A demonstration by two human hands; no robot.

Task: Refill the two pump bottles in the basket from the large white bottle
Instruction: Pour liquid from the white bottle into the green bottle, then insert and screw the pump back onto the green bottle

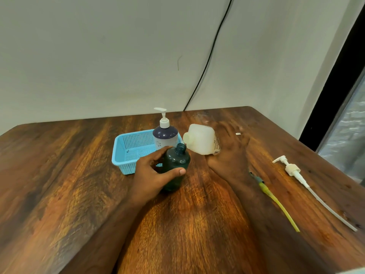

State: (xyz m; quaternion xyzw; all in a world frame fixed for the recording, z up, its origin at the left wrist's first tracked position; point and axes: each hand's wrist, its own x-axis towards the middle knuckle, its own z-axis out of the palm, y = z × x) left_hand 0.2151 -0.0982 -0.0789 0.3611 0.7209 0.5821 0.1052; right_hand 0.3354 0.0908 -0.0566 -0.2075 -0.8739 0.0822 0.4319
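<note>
My left hand [153, 175] grips a dark teal pump bottle [175, 167] with its pump removed and its neck open, standing on the table in front of the basket. My right hand [230, 151] holds the large white bottle [201, 141] tipped on its side, its open mouth pointing left just above the teal bottle's neck. A second bottle [165, 137], dark with a pale label and a white pump on top, stands in the right end of the light blue basket [130, 149].
A loose white pump head with a long dip tube [308, 184] lies on the wooden table [79, 175] at the right. A yellow tube-like object [276, 202] lies beside my right forearm. A black cable [207, 62] runs down the wall behind.
</note>
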